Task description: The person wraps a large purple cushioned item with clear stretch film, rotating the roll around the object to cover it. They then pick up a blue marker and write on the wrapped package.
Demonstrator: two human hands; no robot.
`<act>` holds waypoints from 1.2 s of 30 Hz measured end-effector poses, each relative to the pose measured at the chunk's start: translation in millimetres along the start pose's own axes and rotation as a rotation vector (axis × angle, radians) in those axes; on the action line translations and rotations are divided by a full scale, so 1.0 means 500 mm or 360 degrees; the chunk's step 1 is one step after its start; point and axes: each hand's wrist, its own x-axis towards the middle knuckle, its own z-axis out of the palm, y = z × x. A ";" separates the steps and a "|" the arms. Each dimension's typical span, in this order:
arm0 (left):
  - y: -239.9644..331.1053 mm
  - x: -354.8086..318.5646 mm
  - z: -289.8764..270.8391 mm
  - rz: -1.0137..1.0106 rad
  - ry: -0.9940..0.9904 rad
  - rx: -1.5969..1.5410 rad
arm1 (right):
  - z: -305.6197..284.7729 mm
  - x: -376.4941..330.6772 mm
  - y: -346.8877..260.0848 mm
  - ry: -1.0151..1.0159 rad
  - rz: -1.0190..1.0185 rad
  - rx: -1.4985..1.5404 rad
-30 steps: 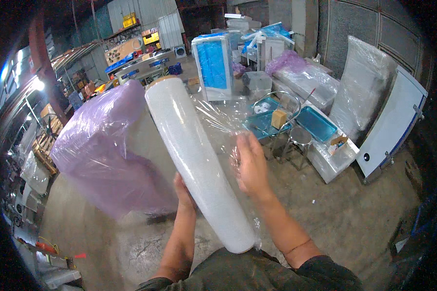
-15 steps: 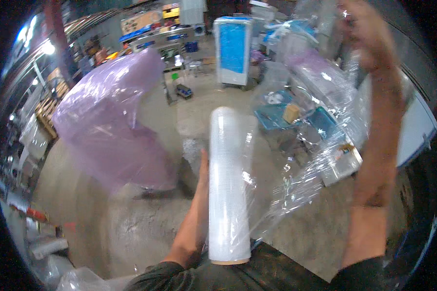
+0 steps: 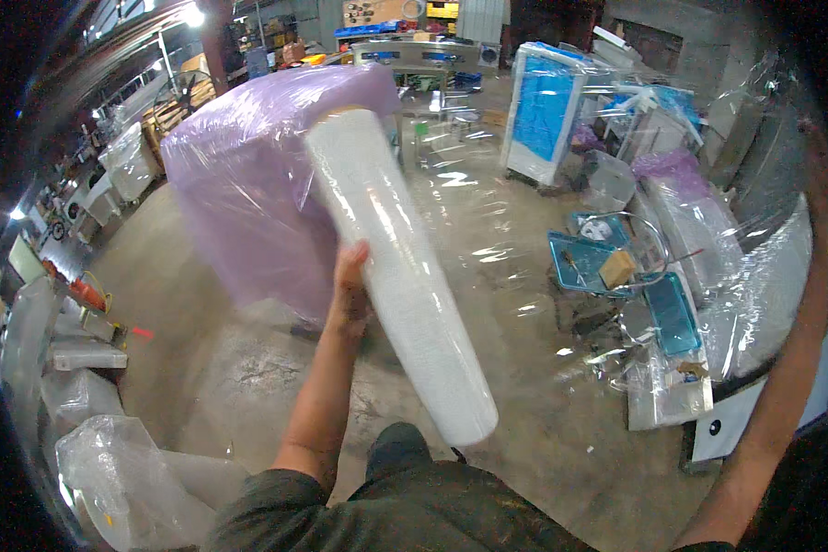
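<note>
My left hand grips a long roll of clear stretch film. Its thumb lies along the roll's left side, and the other fingers are hidden behind. The roll slants from upper left to lower right in front of me. From it a transparent sheet of film spreads out to the right. At the dark right rim, my raised right hand is closed on the drawn-out end; its fingers show only dimly. Beyond the roll stands a large bulky item wrapped in pinkish-purple plastic, partly covered by the roll.
A white-framed unit with a blue front stands farther back. On the right are teal trays, a tan block and film-wrapped panels. Plastic-covered goods line the left. A workbench stands at the back.
The roll has tilted, its upper end swinging left toward the purple-wrapped item. My right hand has moved out to the right and down, spreading the film wide. The view has turned right.
</note>
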 end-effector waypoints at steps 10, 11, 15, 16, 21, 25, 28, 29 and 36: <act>0.061 0.101 -0.294 0.1179 0.0366 0.0650 | 0.702 0.022 -0.313 0.0009 -0.0048 0.0865; 0.060 0.115 -0.300 0.1205 0.0317 0.0534 | 0.774 0.036 -0.354 0.0002 -0.0077 0.0899; 0.049 0.196 -0.290 0.1187 0.0482 0.0666 | 1.050 0.081 -0.510 -0.0035 -0.0147 0.0972; 0.045 0.218 -0.286 0.1184 0.0543 0.0717 | 1.119 0.096 -0.551 -0.0007 -0.0150 0.0988; 0.023 0.317 -0.274 0.1169 0.0769 0.0966 | 1.449 0.107 -0.716 -0.0068 0.0021 0.1234; -0.010 0.396 -0.269 0.1185 0.1005 0.1142 | 1.719 0.091 -0.876 -0.0303 0.0157 0.1480; -0.054 0.465 -0.256 0.1176 0.1248 0.1299 | 1.934 0.050 -1.037 -0.0313 0.0177 0.1628; -0.074 0.496 -0.253 0.1171 0.1335 0.1355 | 2.010 0.033 -1.101 -0.0268 0.0121 0.1721; -0.107 0.684 -0.169 0.1071 0.2062 0.1815 | 2.423 -0.160 -1.595 -0.0902 0.0176 0.2098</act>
